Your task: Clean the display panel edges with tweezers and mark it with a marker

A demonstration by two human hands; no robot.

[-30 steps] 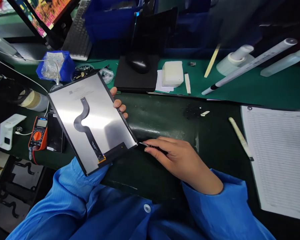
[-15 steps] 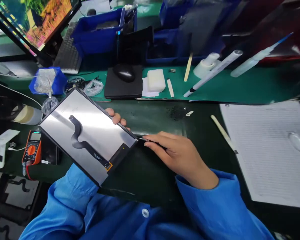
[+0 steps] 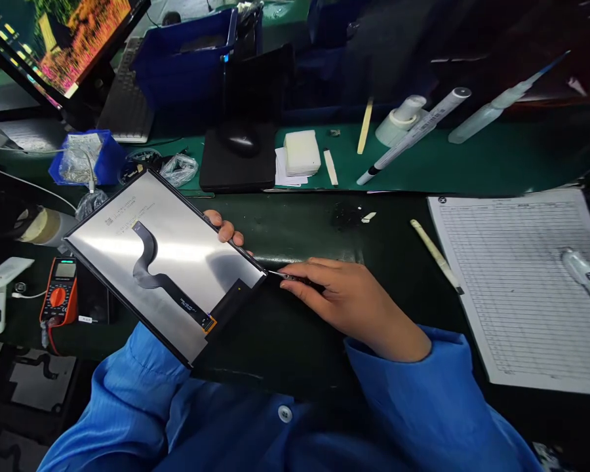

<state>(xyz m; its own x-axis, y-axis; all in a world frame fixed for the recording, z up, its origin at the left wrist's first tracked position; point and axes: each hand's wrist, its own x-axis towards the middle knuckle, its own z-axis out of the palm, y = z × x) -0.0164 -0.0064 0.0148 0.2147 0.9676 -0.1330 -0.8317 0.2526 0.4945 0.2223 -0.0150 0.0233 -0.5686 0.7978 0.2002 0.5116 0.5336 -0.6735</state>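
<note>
A tablet display panel (image 3: 177, 252) is held tilted, its silvery back facing up. A dark flex cable (image 3: 150, 265) curves across that back and ends at an orange-edged connector near the lower corner. My left hand (image 3: 225, 228) grips the panel from beneath, its fingertips curled over the upper right edge and its palm hidden. Pinched between the thumb and fingers of my right hand (image 3: 347, 301) is a slim, dark, pointed metal tool (image 3: 295, 277), which looks like tweezers. Its tip touches or nearly touches the panel's right corner.
Behind lie a black mouse (image 3: 240, 139), a stack of white pads (image 3: 301, 153), a marker pen (image 3: 415, 134) and a white bottle (image 3: 400, 121). An orange multimeter (image 3: 59, 295) stands left. Lined paper sheets (image 3: 516, 295) and a pale stick (image 3: 435, 255) lie right. Dark crumbs (image 3: 347, 215) dot the mat.
The panel has shifted slightly left and its reflections have changed, so printed marks on its back now show. The tool's tip stays at the same corner. The camera view has moved a little.
</note>
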